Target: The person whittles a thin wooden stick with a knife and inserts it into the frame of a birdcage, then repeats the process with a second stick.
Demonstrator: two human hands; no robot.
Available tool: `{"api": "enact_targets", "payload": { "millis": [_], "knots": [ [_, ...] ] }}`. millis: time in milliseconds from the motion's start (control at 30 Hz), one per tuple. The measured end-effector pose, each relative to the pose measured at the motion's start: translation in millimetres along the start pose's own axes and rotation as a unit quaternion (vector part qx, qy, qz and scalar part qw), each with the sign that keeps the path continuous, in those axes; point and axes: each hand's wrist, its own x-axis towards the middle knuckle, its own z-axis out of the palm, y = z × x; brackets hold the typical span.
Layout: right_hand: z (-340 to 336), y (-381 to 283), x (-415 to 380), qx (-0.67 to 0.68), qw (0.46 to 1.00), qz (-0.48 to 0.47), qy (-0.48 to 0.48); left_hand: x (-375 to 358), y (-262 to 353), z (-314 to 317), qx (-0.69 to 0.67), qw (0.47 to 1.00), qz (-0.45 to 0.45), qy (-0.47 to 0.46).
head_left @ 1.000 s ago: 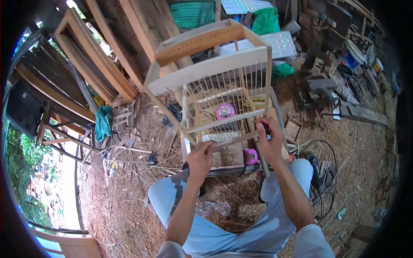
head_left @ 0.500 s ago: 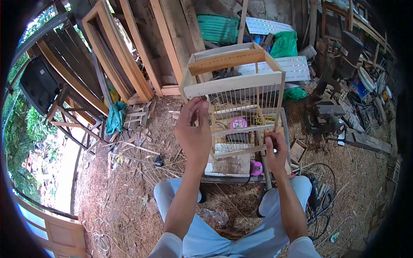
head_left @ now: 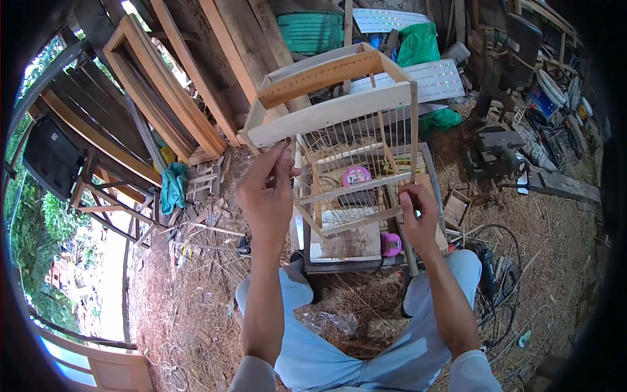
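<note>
A wooden birdcage frame with thin upright bars is held tilted over a low work table. My left hand is at its upper left, fingertips pinched together just under the pale top rail. Whatever sits between those fingertips is too small to make out. Lower down on the right, my right hand grips the cage's bottom corner between thumb and fingers. Through the bars shows a pink round item on the low work table. Another pink-and-clear item lies near the table's front edge.
Wooden door frames lean at the left beside a teal cloth. A bench vise stands to the right. Near my right knee is a black power tool with a cable. Wood shavings and sticks cover the ground.
The cage has shifted left and tilted more, and my left hand has moved with it along the top rail. My right hand still grips the lower corner. The view has shifted slightly.
</note>
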Motion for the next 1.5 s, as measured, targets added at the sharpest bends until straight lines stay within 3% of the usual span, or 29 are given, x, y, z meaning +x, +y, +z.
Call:
{"api": "enact_targets", "payload": {
  "millis": [600, 1400, 1500],
  "knots": [
    [0.5, 5.0, -1.6, 0.008, 1.000, 0.000, -0.006, -0.4, -3.6, -1.7, -0.006, 0.999, -0.035, -0.025],
    [0.2, 7.4, -0.5, 0.015, 1.000, -0.013, -0.001, 0.5, -6.1, 1.5, -0.020, 1.000, -0.006, -0.004],
    [-1.4, 3.2, -0.7, 0.025, 1.000, 0.006, -0.011, 0.5, -5.3, 2.5, -0.010, 0.999, -0.041, -0.006]
  ]
}}
